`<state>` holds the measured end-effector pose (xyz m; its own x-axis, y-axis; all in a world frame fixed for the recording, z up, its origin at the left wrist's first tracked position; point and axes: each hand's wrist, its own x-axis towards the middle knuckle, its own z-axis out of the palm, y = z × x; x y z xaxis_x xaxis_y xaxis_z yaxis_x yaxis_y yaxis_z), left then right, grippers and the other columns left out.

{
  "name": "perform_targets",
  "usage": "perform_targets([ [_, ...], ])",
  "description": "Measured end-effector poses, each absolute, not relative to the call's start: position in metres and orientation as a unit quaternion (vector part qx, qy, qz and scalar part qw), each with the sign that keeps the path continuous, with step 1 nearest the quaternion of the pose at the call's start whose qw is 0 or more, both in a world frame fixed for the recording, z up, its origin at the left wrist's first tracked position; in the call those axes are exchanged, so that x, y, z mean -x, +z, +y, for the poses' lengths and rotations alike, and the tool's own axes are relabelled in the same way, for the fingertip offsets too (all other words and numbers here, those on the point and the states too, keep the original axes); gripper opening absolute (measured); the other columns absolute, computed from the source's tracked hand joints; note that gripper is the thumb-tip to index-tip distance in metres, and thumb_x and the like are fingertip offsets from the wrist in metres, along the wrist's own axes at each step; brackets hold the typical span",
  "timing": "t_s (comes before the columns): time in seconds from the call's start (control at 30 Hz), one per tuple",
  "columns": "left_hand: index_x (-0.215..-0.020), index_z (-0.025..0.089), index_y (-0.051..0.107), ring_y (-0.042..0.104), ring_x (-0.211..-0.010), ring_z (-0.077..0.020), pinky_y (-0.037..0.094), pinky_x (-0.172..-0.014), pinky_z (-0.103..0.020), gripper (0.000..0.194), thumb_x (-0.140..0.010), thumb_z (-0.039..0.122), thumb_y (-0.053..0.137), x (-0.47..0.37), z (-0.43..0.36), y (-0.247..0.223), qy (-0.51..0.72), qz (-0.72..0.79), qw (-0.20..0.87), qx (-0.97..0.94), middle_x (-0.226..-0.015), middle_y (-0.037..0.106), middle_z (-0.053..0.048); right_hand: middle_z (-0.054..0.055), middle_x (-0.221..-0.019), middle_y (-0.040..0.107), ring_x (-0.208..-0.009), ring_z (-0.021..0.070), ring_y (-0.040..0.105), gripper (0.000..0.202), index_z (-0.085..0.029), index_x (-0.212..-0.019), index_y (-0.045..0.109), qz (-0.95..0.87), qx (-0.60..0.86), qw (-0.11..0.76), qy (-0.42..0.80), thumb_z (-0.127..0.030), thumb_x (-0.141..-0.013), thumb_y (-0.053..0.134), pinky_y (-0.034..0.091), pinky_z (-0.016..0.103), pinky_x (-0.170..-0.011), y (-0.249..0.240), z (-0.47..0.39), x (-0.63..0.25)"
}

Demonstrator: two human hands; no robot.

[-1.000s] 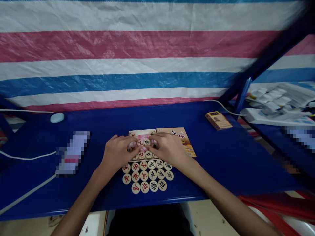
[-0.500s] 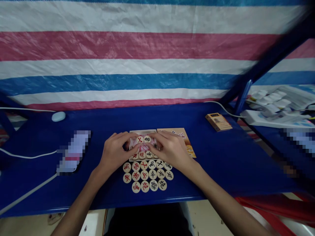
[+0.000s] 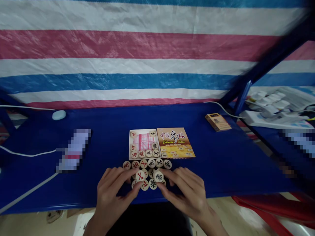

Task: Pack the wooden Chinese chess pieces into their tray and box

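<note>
Between thumb and index finger, my left hand pinches a round chess piece with a red character. My right hand grips a piece with a black character the same way. Both are held above rows of other round pieces laid out on the blue table, partly hiding them. Behind these rows stands an open white box with several pieces along its near edge and sides and a pink-lined sheet showing inside. The printed Chinese chess lid lies against the box's right side.
A phone with a white cable lies on the left of the blue table, near a pale rounded object. A small brown box sits back right. Farther right are a power strip and another phone.
Both hands have moved from over the open box toward the table's front edge, each carrying a piece. The hands are farther apart, and the box and lid are now uncovered.
</note>
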<state>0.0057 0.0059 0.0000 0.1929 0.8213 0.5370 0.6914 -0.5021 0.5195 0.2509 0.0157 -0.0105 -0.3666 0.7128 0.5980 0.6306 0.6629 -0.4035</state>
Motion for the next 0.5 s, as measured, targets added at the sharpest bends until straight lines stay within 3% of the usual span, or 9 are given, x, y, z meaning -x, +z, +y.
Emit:
perform_targets([
  [0.5,-0.129,0.03,0.066,0.064,-0.09,-0.0134,0.039,-0.08,-0.032,0.034,-0.096,0.02,0.066,-0.01,0.002,-0.015,0.357,0.465,0.075,-0.807,-0.105,0.074,0.003,0.003,-0.106,0.075,-0.087,0.0144,0.069,0.034,-0.02,-0.128,0.063,-0.862,0.386,0.32,0.071,-0.019,-0.094,0.066,0.05,0.032,-0.071,-0.008,0.018,-0.249],
])
